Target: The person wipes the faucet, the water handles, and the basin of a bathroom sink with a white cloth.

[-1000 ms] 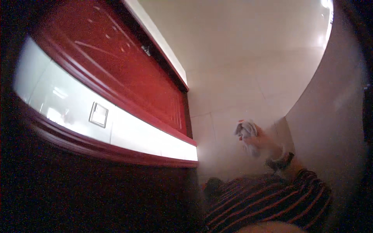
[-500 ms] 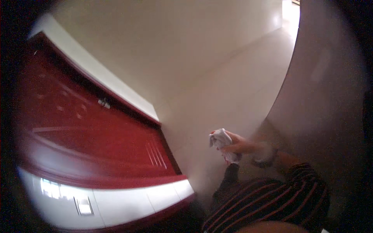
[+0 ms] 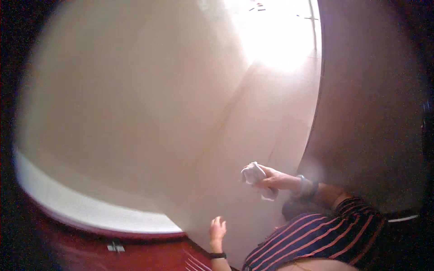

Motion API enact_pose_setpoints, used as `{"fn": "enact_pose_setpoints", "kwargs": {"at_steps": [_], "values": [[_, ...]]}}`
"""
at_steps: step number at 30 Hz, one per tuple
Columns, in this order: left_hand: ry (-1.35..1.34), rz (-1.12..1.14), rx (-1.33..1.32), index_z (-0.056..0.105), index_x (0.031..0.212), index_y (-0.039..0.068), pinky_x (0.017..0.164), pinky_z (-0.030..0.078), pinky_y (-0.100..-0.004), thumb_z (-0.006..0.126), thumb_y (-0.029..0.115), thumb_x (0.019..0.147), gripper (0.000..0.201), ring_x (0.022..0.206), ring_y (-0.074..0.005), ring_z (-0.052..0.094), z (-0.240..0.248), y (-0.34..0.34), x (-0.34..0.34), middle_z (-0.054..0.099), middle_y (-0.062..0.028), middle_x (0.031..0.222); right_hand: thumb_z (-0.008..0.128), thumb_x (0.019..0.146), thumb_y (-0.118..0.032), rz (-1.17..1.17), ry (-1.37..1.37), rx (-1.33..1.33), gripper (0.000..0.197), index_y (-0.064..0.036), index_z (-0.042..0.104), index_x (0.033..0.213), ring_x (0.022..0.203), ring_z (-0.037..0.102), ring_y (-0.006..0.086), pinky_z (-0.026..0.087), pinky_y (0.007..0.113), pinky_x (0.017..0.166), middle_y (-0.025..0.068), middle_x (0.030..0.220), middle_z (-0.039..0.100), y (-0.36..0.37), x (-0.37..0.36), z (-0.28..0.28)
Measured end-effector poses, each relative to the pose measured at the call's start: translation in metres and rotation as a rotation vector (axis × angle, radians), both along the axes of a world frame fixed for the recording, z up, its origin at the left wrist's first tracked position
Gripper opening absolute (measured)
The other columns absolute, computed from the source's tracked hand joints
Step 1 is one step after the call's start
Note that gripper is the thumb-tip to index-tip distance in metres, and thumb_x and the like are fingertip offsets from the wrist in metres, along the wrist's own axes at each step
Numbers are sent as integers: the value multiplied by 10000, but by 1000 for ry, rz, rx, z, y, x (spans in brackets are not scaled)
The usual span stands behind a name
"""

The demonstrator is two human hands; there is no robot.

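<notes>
A crumpled white cloth is bunched in my right hand, and part of it hangs below the fingers. The fingers are closed around it, and a bracelet circles that wrist. Nearer the lower edge, my left hand is raised with a dark band on its wrist. Its fingers are slightly bent and a little apart, with nothing visible in them. Beside that hand on the left is a red door with a small metal fitting.
A pale wall fills the left and middle. White trim borders the red door. Along the right runs a brownish wall or panel. Bright light floods the floor at the far end, where several small dark items lie or stand.
The view has turned rightward, so the red door has slid to the lower left and the bright far end shows more. My left hand has come into view. The cloth stays in my right hand.
</notes>
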State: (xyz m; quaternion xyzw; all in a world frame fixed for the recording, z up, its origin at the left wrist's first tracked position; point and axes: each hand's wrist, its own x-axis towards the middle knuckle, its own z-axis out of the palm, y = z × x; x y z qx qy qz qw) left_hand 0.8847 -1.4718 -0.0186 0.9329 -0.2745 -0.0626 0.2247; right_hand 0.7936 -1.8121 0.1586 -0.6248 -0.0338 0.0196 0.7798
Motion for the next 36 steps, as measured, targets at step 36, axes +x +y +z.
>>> {"fn": "enact_pose_setpoints", "kwargs": {"at_steps": [36], "values": [[41,-1336,-222,485,1166,64,771,487,-381,622,155,810,393,935,-329,575,198,-226,104,565,-179,1046,667,778,-208,-1195,14,-74,583,-62,387,1267,873,497,135,445,291,764,33,974,500,-7,-4,11]]}}
